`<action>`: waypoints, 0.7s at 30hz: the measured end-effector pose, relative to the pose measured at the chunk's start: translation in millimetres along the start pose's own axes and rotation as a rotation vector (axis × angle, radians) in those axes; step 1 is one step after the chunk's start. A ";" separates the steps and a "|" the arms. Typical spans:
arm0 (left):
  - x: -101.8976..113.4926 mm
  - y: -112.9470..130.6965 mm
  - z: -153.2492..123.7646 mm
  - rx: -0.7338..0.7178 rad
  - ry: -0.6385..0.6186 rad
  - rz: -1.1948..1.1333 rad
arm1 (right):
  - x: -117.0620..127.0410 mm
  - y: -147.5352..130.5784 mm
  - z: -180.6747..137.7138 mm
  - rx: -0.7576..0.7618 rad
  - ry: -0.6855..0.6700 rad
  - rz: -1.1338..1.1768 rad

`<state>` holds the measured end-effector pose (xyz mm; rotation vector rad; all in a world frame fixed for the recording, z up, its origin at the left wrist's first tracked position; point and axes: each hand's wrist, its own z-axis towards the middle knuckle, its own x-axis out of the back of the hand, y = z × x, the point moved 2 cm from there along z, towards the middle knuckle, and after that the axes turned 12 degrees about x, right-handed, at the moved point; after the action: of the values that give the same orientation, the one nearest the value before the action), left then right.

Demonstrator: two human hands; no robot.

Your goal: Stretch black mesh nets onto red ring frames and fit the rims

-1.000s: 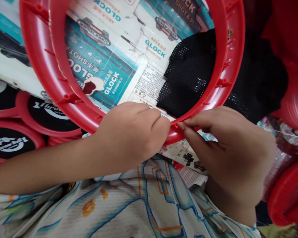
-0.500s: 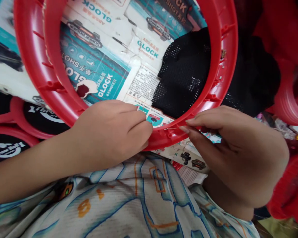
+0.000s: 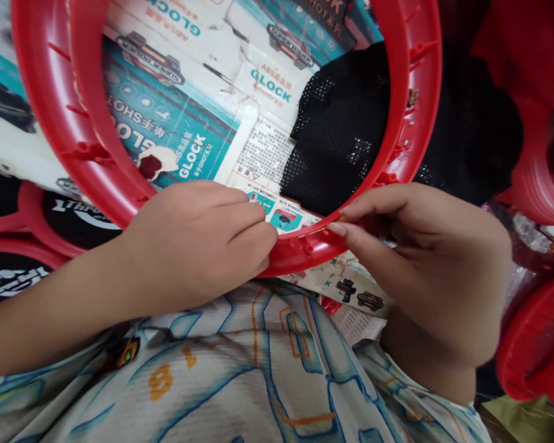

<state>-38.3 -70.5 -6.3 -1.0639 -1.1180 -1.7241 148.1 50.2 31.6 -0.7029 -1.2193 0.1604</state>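
A large red plastic ring (image 3: 60,117) with small pegs on its rim is held up close in front of me. My left hand (image 3: 198,240) is closed round the ring's near edge, fingers curled over it. My right hand (image 3: 415,258) pinches the same near edge just to the right, thumb and forefinger pressed together at the rim; what the pinch holds, if anything, is too small to see. Black mesh fabric (image 3: 346,129) lies behind the ring on its right side.
Printed teal and white toy boxes (image 3: 189,104) lie under the ring. Finished red rings with black printed mesh (image 3: 74,215) are stacked at the left. More red plastic rings (image 3: 535,351) pile up at the right. My patterned shirt (image 3: 240,375) fills the bottom.
My left hand has slid left along the ring's near edge, widening the gap to my right hand. The ring has shifted a little left.
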 end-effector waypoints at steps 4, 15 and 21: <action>-0.8 -2.3 0.4 0.005 0.002 0.036 | -0.9 -2.3 -0.3 -0.014 0.007 -0.127; 19.7 6.0 6.8 0.137 -0.064 0.124 | -14.3 -22.6 -1.1 -0.108 0.104 -0.188; 5.7 25.6 25.6 0.290 -0.057 0.015 | -14.6 -22.8 0.7 -0.144 0.091 -0.203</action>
<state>-11.0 -54.7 12.3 -0.9416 -1.3451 -1.4725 136.4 25.8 33.0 -0.6980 -1.2146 -0.1279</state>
